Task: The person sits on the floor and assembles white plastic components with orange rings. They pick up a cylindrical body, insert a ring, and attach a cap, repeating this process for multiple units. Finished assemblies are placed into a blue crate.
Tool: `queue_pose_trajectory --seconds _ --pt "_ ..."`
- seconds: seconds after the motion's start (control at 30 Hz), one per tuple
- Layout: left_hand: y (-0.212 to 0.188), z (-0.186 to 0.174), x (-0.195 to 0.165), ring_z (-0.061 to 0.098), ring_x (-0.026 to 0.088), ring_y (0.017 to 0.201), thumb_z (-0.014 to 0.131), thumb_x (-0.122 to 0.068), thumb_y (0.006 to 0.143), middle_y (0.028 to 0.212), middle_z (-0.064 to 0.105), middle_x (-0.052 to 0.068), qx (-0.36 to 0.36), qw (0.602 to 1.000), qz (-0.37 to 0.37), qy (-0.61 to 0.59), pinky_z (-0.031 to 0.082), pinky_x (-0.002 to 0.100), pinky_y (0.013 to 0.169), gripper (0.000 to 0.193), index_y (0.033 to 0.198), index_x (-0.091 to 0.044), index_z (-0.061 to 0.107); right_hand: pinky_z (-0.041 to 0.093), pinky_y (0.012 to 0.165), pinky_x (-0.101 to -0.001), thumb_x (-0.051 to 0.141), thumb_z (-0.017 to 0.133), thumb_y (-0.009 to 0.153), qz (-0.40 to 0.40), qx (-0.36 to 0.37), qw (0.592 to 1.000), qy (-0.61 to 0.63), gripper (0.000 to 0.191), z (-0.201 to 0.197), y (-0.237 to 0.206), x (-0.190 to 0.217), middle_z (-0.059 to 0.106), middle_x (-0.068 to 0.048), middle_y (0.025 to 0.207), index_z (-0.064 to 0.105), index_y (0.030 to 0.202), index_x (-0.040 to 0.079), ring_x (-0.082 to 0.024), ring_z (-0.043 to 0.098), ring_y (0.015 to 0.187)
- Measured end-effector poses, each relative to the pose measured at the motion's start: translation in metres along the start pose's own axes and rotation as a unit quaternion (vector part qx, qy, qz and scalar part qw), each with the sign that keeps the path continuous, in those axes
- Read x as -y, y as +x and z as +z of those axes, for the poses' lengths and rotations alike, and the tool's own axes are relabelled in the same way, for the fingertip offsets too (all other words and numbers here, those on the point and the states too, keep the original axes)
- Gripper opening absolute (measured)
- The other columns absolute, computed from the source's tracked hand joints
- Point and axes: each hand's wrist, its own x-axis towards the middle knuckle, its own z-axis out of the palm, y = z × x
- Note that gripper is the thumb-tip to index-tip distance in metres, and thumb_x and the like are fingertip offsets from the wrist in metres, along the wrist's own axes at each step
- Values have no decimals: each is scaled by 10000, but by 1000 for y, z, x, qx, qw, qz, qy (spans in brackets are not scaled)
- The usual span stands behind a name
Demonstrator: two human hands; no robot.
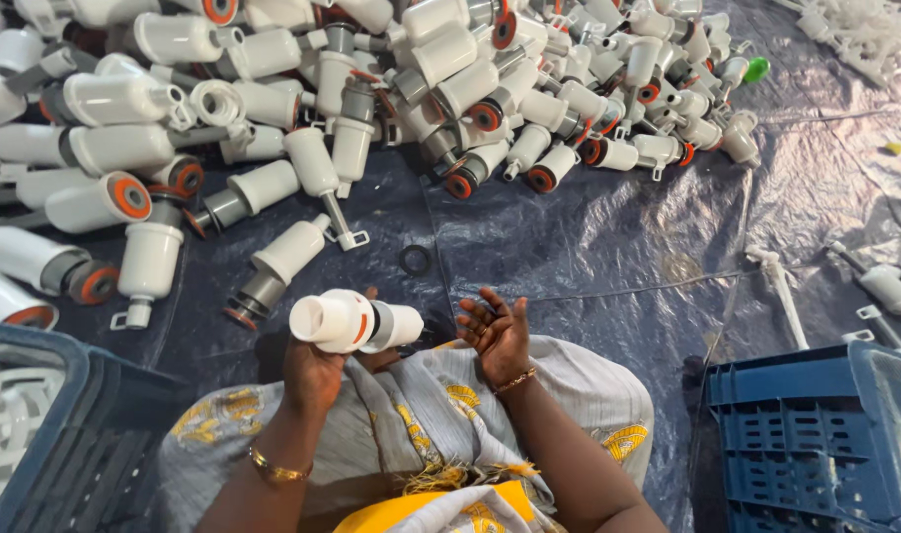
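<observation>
White plastic cylinder [354,322] — gripped by left hand [312,373]; right hand [497,334] spread, empty — blue crates [816,434] beside.

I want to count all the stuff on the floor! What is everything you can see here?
Tubes: too many to count, white with grey and orange ends, heaped across the top and left.
Held tube: one, white with an orange band, in the left hand.
Ring: one, black, lying alone on the sheet.
Sheet: one, dark blue plastic, covering the floor.
Crates: two, blue, bottom left and bottom right.
Small white parts: a pile, top right.
Green cap: one, at the heap's right edge.
Left hand: grips the held tube.
Right hand: open, palm up, holding nothing.
</observation>
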Motion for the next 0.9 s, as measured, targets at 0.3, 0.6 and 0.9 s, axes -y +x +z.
queue_pose_trajectory --seconds 0.3,0.6,0.9 --pt "-7 8 -18 631 394 1250 581 -404 995 1346 630 240 30 998 -3 -48 527 532 1073 580 1332 68 558 477 1078 -468 444 812 825 -130 82 731 -665 831 40 -10 -33 573 -188 1425 456 1486 87 -340 564 1313" --pt "-7 -15 -16 614 317 1273 663 -453 950 1360 640 138 49 990 -11 -130 502 505 1094 587 1345 -25 587 353 1109 -539 425 868 712 -206 107 601 -765 973 74 0 -43 513 -169 1491 396 1510 132 -378 494 1365" --pt "-3 -10 -38 651 257 1225 594 -359 1009 1329 646 94 3 990 11 -142 534 472 1063 446 1347 -69 567 444 1094 -504 332 958 642 -278 170 622 -712 940 80 5 -38 644 -145 1340 476 1424 131 -342 609 1266"
